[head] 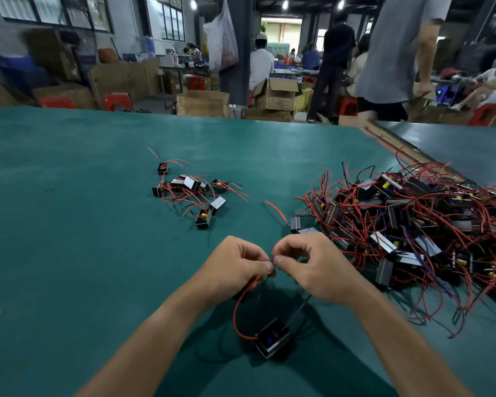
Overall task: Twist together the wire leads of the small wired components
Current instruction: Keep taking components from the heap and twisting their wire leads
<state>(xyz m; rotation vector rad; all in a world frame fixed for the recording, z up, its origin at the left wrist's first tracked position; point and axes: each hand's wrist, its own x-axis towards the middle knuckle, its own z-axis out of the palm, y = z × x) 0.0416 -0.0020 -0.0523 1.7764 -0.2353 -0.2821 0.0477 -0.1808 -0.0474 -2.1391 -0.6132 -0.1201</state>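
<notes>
Fingertips [282, 260] hide the wire leads' [234, 313] tips; right edge crops the pile [413, 219].

Left hand [235, 266] and right hand [309, 263] meet above the green bench [69, 224], fingertips pinching the wire leads [271, 257] together. A red lead loops down to a small black component [272, 338] below them. A small group of components [192, 193] lies ahead left; a large tangled pile [413, 224] lies right.
</notes>
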